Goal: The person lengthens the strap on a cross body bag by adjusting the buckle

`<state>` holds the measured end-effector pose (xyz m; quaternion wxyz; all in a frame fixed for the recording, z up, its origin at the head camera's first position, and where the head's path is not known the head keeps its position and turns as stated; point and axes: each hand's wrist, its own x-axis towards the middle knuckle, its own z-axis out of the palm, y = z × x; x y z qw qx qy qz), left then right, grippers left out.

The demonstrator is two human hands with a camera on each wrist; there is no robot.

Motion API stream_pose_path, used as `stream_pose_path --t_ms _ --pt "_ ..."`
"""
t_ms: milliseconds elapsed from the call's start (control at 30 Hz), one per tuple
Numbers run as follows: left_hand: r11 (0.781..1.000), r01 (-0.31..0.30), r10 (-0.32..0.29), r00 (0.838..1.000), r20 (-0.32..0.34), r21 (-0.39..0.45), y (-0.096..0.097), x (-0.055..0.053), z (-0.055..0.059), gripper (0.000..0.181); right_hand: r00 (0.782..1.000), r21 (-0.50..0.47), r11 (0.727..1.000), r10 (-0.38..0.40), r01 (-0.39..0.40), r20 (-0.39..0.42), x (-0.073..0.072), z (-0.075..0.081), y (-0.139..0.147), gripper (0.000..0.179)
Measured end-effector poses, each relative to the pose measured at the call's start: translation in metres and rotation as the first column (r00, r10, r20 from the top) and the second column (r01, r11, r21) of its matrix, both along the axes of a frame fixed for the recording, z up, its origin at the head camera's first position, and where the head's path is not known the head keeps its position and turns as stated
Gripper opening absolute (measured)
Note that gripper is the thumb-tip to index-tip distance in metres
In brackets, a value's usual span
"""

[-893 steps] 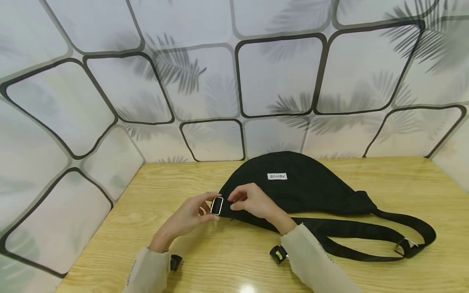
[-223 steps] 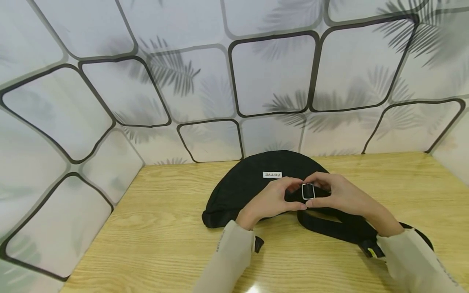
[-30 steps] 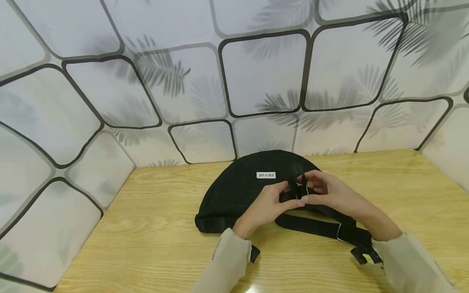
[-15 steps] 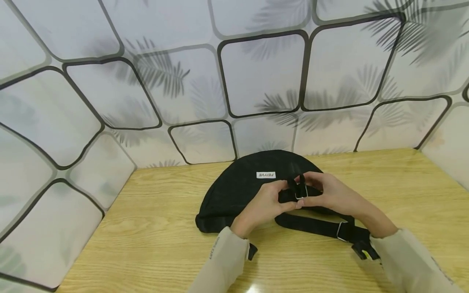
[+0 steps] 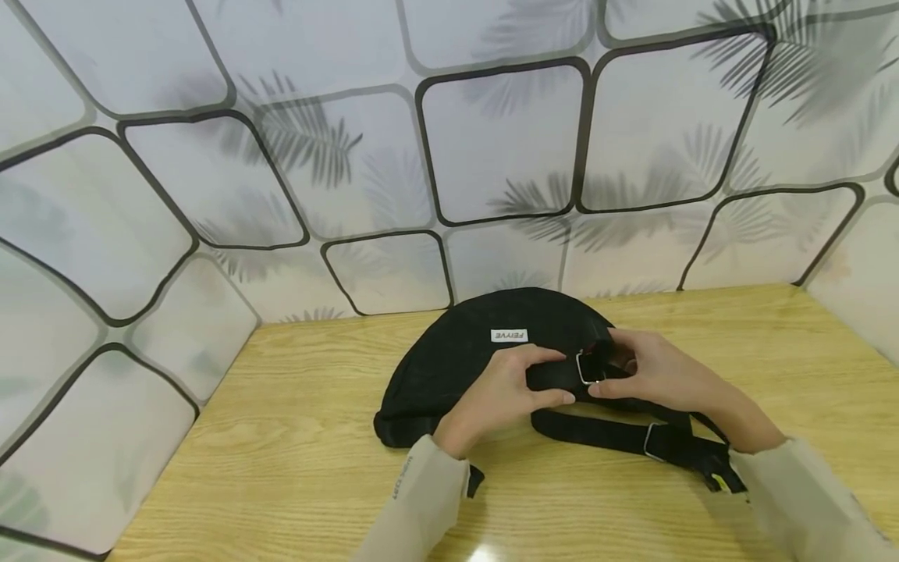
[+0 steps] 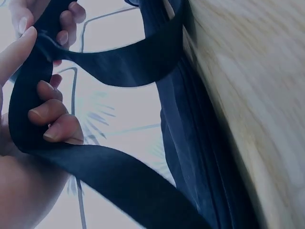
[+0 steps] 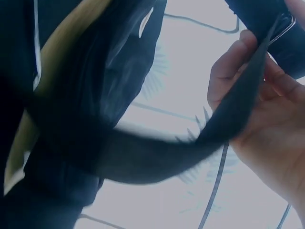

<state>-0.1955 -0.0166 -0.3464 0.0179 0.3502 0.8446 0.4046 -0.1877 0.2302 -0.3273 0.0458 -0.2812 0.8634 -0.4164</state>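
Note:
A black half-moon waist bag (image 5: 442,367) with a white label (image 5: 509,336) lies on the table. In front of it, my left hand (image 5: 495,398) holds its black webbing strap (image 5: 548,376) between thumb and fingers; in the left wrist view, fingers (image 6: 57,117) curl round the strap (image 6: 119,64). My right hand (image 5: 660,375) pinches the strap at a silver slide buckle (image 5: 580,368), just right of the left hand. In the right wrist view the buckle (image 7: 284,29) shows at the upper corner, and a strap length (image 7: 157,160) hangs below. How the webbing threads the buckle is partly hidden.
A second metal buckle (image 5: 648,442) sits on the strap run nearer me, on the wooden table (image 5: 281,437). Small black devices show beside the left cuff (image 5: 474,481) and right cuff (image 5: 723,478). A patterned cloth wall (image 5: 506,156) stands behind.
In the last second, the right hand and buckle have shifted slightly right, apart from the left fingertips; the raised webbing loop has tipped right. Much earlier, both hands were at the bag's left end.

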Motion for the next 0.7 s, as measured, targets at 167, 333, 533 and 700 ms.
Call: stream_pose_path --t_ms 167,333,533,700 --pt "1.000 0.002 -0.002 1.000 -0.015 0.003 -0.006 -0.001 -0.001 0.048 0.999 0.018 1.000 -0.025 0.025 -0.025 0.001 -0.002 0.012 0.040" --pt "1.000 0.009 -0.009 1.000 -0.020 0.003 -0.011 0.000 -0.003 0.048 1.000 -0.009 1.000 -0.009 0.008 -0.025 0.003 -0.005 0.023 0.038" --pt "0.999 0.033 -0.033 0.999 -0.020 0.019 -0.015 0.002 -0.004 0.046 0.999 -0.042 0.999 0.014 -0.016 -0.053 0.006 -0.013 0.040 0.027" --pt "0.999 0.042 -0.042 0.999 -0.022 -0.001 -0.020 0.003 -0.005 0.046 0.995 -0.040 0.999 0.006 -0.010 -0.102 0.006 -0.020 0.055 0.033"
